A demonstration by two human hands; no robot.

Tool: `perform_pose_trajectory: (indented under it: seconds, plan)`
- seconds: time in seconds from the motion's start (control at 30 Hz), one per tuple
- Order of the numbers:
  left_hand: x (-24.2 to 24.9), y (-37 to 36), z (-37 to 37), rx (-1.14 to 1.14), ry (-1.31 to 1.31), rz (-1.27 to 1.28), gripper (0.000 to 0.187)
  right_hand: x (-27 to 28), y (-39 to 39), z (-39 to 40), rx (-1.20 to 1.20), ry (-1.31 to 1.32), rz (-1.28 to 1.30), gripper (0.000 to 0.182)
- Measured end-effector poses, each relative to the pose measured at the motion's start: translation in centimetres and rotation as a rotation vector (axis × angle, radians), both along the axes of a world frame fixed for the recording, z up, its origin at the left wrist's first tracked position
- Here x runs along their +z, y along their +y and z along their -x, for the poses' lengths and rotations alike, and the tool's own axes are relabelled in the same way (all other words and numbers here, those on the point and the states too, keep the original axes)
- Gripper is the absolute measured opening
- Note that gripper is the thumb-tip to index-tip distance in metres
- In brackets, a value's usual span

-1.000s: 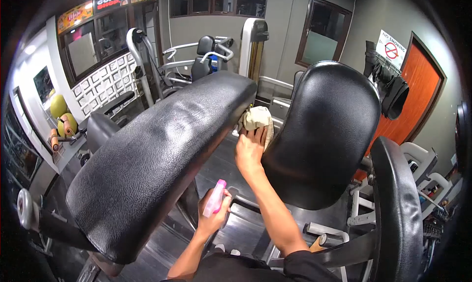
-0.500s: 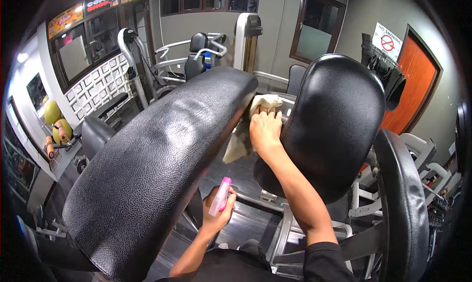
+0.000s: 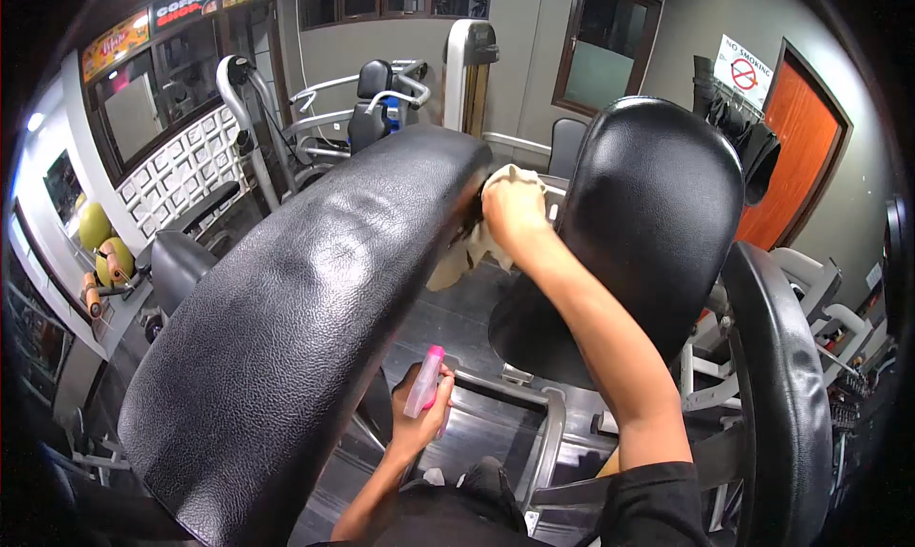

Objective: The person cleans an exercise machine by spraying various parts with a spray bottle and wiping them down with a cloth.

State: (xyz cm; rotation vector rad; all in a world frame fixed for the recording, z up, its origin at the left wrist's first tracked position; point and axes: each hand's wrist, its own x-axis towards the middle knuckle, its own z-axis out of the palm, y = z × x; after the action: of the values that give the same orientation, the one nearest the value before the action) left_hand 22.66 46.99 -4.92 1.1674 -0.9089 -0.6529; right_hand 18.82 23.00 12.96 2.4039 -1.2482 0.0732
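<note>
Between two black padded cushions my right hand (image 3: 515, 212) grips a cream cloth (image 3: 456, 267), which hangs down below it. The hand is at the right edge of the long left pad (image 3: 295, 290), close to its far end; whether the cloth presses on the pad is hard to tell. Just to the right stands the upright black backrest (image 3: 658, 213). Lower down, my left hand (image 3: 419, 415) is closed around a translucent spray bottle (image 3: 425, 385) with a pink top, held in the gap below the cushions.
Another black pad (image 3: 782, 356) stands close on the right. Metal frame tubing (image 3: 548, 442) runs below my hands. Farther back are a gym machine with a black seat (image 3: 370, 118), a tall weight column (image 3: 467, 75) and an orange door (image 3: 801, 156).
My right hand has turned and shifted slightly with the cloth, which is now more bunched, and the elbow has swung right. My left hand keeps the bottle in nearly the same place.
</note>
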Motion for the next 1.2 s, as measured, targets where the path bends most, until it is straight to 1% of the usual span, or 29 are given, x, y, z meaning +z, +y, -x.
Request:
perform_pose_trajectory:
  seconds: [0.03,0.07,0.13,0.17,0.23,0.27,0.33,0.37,0.4,0.47,0.53,0.57,0.6,0.67,0.7,0.73,0.8,0.83,0.87,0.93,0.97,1.0,1.07,1.1,1.13,1.2]
  plan:
    - [-0.4,0.1,-0.2,0.014,-0.036,-0.02,0.016,-1.4,0.3,0.2,-0.01,-0.169,-0.055,0.016]
    - [-0.6,0.0,-0.4,0.028,-0.071,-0.039,0.016,-1.9,1.3,0.6,-0.007,-0.167,-0.055,0.016]
    - [-0.8,-0.3,-0.5,0.05,-0.062,-0.011,0.015,-2.5,3.4,1.2,-0.108,0.227,0.111,0.021]
    - [-0.8,-0.4,-0.6,0.065,-0.056,0.02,0.015,-2.2,4.2,1.3,-0.109,0.228,0.109,0.021]
    - [-0.8,-0.2,-0.7,0.039,-0.056,-0.016,0.015,-1.6,5.5,1.3,-0.19,0.446,0.085,0.038]
    - [-0.7,-0.1,-0.8,0.019,-0.058,-0.049,0.016,-1.8,5.4,1.2,-0.193,0.444,0.086,0.038]
    - [-0.8,-0.2,-0.6,0.01,-0.043,-0.045,0.016,-3.0,4.8,0.5,-0.199,0.57,0.143,0.041]
    - [-0.8,-0.2,-0.6,0.0,-0.027,-0.043,0.016,-3.9,4.6,0.0,-0.306,0.666,0.235,0.042]
    - [-0.8,-0.2,-0.6,0.001,-0.028,-0.04,0.016,-4.8,4.8,0.2,-0.319,0.677,0.337,0.039]
    - [-0.7,-0.3,-0.7,0.006,-0.031,-0.038,0.015,-4.1,5.9,0.9,-0.246,0.597,0.36,0.033]
    - [-0.4,-0.5,-0.8,0.019,-0.059,-0.033,0.015,-3.6,5.3,2.1,-0.13,0.258,0.204,0.025]
    - [-0.4,-0.6,-0.8,0.031,-0.084,-0.032,0.014,-2.1,5.7,3.0,-0.065,0.143,-0.034,0.022]
    - [-0.3,-0.8,-0.7,0.037,-0.076,-0.029,0.014,-2.4,5.5,3.9,-0.06,0.151,-0.03,0.022]
    - [-0.3,-1.3,-0.6,0.074,-0.024,-0.008,0.012,-4.7,5.0,5.0,0.221,0.152,0.32,0.027]
    - [-0.4,-1.6,-0.7,0.051,0.001,0.035,0.011,-6.3,3.5,4.4,0.29,-0.005,0.263,0.032]
    - [-0.2,-1.4,-0.6,0.052,0.0,0.029,0.011,-5.2,4.0,4.0,0.295,0.156,0.203,0.036]
    - [0.2,-1.3,-0.5,0.07,-0.042,0.019,0.011,-6.7,3.3,3.1,0.242,0.106,0.256,0.039]
    - [0.1,-1.3,-0.3,0.063,-0.042,0.019,0.011,-6.3,3.6,3.4,0.266,0.137,0.361,0.037]
    - [-0.2,-1.1,-0.4,0.045,-0.019,0.021,0.012,-6.0,4.1,3.6,0.262,0.137,0.36,0.037]
    - [-0.3,-0.9,-0.4,0.028,0.001,0.027,0.013,-5.0,4.8,3.7,0.273,0.275,0.124,0.033]
    - [-0.2,-0.8,-0.3,0.026,-0.005,0.029,0.013,-5.3,4.8,4.2,0.365,0.204,0.214,0.025]
    - [-0.2,-0.6,-0.3,0.022,-0.011,0.031,0.014,-5.3,5.0,4.4,0.359,0.204,0.213,0.025]
    - [0.7,-0.3,0.0,0.028,-0.001,0.05,0.014,-5.0,5.4,4.8,0.473,0.255,0.061,0.022]
    - [1.2,-0.1,0.1,0.042,0.01,0.064,0.014,-5.1,5.8,5.1,0.495,0.181,0.091,0.016]
    - [1.5,0.1,0.2,0.038,0.008,0.068,0.014,-4.9,6.0,5.3,0.499,0.129,0.046,0.016]
    - [1.9,0.7,0.2,0.006,0.003,0.099,0.014,-5.5,6.3,5.5,0.563,-0.098,0.17,0.023]
